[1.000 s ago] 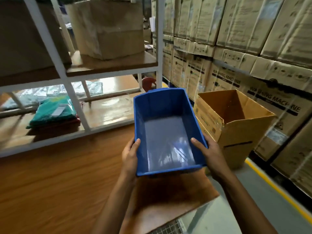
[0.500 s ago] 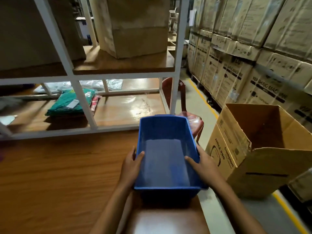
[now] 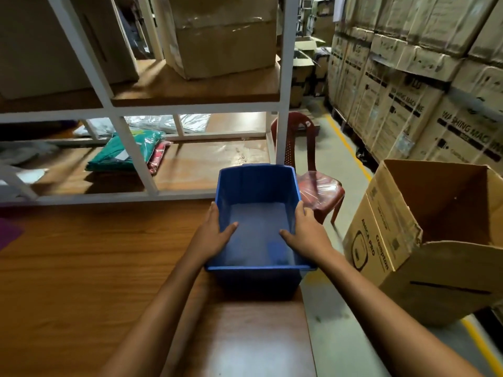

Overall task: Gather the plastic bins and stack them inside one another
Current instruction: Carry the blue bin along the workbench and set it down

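An empty blue plastic bin (image 3: 257,191) sits upright at the right edge of the wooden table (image 3: 81,268), its open top facing me. My left hand (image 3: 211,236) grips its left wall, thumb inside the bin. My right hand (image 3: 306,235) grips the right wall the same way. No other bin shows in this view.
A white metal rack (image 3: 130,151) with wooden shelves stands behind the table, holding cardboard boxes (image 3: 223,34) and folded packed clothes (image 3: 128,151). A red plastic chair (image 3: 317,186) and an open cardboard box (image 3: 424,240) stand on the floor to the right. Stacked cartons (image 3: 408,85) line the aisle.
Both hands have lowered the blue bin from mid-air, tilted toward me, down onto the table's right edge. My view has swung right and lower.
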The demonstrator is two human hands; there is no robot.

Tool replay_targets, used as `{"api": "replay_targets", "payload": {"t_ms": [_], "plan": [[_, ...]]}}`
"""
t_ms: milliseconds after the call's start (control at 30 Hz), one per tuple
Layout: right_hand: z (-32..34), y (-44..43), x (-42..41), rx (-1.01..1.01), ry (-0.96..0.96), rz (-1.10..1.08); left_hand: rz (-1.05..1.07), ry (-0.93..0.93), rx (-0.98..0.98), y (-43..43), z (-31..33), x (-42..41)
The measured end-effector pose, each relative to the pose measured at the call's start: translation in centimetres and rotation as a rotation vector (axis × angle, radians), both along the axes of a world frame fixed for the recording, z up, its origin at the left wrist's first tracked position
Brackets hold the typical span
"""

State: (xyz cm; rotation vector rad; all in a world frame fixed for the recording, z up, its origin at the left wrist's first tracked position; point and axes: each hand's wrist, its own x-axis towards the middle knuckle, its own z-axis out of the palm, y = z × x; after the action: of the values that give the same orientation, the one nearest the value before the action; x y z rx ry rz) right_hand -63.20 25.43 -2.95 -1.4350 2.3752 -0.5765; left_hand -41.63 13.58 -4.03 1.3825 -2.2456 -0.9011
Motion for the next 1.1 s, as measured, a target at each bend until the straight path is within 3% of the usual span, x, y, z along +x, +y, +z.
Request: {"api": "replay_targets", "payload": {"t_ms": [600, 900, 1100], "plan": [[0.3, 0.2, -0.2, -0.042, 0.079, 0.042, -0.055, -0.039, -0.068, 1.5, 1.9, 0.4], [3.8, 9.2, 5.3, -0.595, -0.111, 0.004, 0.077, 0.157, -0.379, 9.8, 5.7, 3.0], [2.3, 13.8, 10.1, -0.700, -0.202, 0.147, 0.164, 0.226, -0.420, 16.4, 2.5, 7.2]]}}
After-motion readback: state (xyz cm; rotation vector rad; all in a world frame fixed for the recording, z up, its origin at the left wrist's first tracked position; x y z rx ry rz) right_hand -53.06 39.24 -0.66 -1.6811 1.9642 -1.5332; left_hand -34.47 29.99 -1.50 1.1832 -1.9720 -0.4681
